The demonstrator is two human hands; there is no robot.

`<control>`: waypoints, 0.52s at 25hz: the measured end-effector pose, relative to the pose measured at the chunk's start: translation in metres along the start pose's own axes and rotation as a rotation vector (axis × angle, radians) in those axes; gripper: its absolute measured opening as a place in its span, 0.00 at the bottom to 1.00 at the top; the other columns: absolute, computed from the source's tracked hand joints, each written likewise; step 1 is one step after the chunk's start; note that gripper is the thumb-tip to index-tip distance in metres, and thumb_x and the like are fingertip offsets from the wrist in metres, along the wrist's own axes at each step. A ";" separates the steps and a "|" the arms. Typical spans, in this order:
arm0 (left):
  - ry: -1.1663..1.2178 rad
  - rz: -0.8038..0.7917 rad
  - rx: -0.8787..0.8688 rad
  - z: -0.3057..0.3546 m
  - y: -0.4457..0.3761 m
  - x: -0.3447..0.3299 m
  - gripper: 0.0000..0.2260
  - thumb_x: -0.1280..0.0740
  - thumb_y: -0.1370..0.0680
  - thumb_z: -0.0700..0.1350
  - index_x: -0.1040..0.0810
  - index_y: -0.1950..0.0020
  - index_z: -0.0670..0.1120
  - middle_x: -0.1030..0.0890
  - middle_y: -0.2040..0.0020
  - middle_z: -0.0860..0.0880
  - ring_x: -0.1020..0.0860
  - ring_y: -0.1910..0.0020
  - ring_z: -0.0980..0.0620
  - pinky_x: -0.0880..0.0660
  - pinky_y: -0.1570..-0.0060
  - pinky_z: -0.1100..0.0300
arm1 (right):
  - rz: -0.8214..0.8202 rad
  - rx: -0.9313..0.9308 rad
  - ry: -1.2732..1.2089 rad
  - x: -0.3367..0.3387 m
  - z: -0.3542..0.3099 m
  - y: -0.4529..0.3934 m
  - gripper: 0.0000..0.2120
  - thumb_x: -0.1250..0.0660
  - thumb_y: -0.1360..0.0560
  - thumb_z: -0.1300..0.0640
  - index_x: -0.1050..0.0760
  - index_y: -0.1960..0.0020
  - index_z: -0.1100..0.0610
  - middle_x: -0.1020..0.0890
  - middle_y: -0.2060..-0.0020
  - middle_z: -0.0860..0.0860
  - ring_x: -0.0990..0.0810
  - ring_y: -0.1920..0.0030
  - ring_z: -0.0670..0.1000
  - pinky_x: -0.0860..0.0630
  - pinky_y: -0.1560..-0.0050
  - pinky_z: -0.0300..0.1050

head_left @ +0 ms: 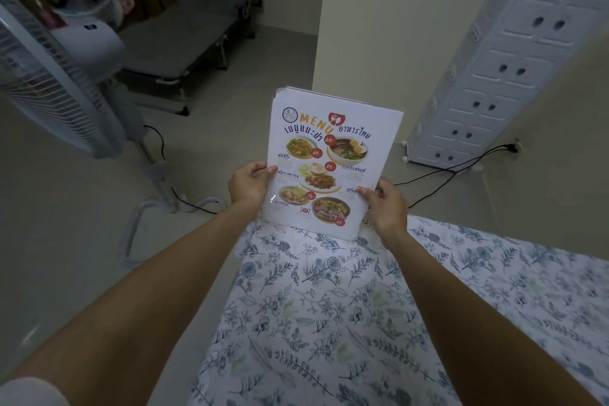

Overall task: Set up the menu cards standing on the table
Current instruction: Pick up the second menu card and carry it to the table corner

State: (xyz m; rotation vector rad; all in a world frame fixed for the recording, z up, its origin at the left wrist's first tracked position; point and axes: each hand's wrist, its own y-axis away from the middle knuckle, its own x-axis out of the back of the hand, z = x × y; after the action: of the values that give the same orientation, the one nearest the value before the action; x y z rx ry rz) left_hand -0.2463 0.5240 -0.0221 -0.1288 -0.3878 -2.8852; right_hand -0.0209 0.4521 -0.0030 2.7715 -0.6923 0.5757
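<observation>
A white laminated menu card (pixel 333 155) with food photos and the word MENU stands upright at the far corner of the table (pixel 362 323), which is covered with a blue floral cloth. Its bottom edge touches the cloth. More sheets show behind its top edge. My left hand (pixel 248 184) grips the card's left edge, thumb on the front. My right hand (pixel 384 204) grips the lower right edge the same way.
A white standing fan (pixel 49 76) is at the left, its base and black cable (pixel 184 198) on the floor. A dark folding cot (pixel 194 26) lies at the back. A white plastic drawer cabinet (pixel 494 76) stands at the right by a wall pillar (pixel 379 26).
</observation>
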 end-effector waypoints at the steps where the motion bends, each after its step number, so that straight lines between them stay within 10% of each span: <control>1: 0.004 0.001 -0.002 0.000 0.002 0.000 0.07 0.29 0.26 0.44 0.22 0.61 0.53 0.16 0.52 0.47 0.20 0.54 0.50 0.21 0.43 0.50 | -0.003 0.004 0.005 0.000 0.000 0.000 0.09 0.32 0.24 0.57 0.24 0.49 0.63 0.16 0.50 0.59 0.17 0.51 0.57 0.20 0.54 0.53; 6: -0.052 0.038 -0.048 0.001 0.008 -0.002 0.03 0.32 0.23 0.46 0.20 0.52 0.49 0.16 0.51 0.47 0.19 0.50 0.49 0.22 0.41 0.49 | -0.023 0.051 0.117 0.000 -0.001 0.005 0.11 0.35 0.22 0.55 0.25 0.47 0.64 0.18 0.53 0.55 0.23 0.62 0.48 0.30 0.68 0.40; 10: -0.345 -0.043 -0.239 0.000 0.021 0.000 0.15 0.38 0.20 0.48 0.23 0.38 0.42 0.18 0.41 0.43 0.20 0.42 0.43 0.25 0.40 0.54 | 0.002 0.115 0.286 0.000 -0.001 0.009 0.15 0.38 0.21 0.51 0.26 0.44 0.63 0.17 0.48 0.59 0.20 0.53 0.57 0.27 0.60 0.46; 13: -0.753 -0.170 -0.297 0.000 0.025 0.007 0.27 0.41 0.20 0.55 0.40 0.25 0.44 0.36 0.24 0.42 0.39 0.25 0.36 0.44 0.25 0.41 | -0.019 0.136 0.459 0.005 -0.003 0.016 0.20 0.39 0.22 0.45 0.29 0.40 0.60 0.19 0.44 0.59 0.23 0.44 0.60 0.22 0.52 0.54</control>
State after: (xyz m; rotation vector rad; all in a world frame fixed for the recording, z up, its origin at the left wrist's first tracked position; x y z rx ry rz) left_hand -0.2469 0.4991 -0.0151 -1.3015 -0.0774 -2.9285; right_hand -0.0257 0.4369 0.0041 2.6074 -0.5356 1.2404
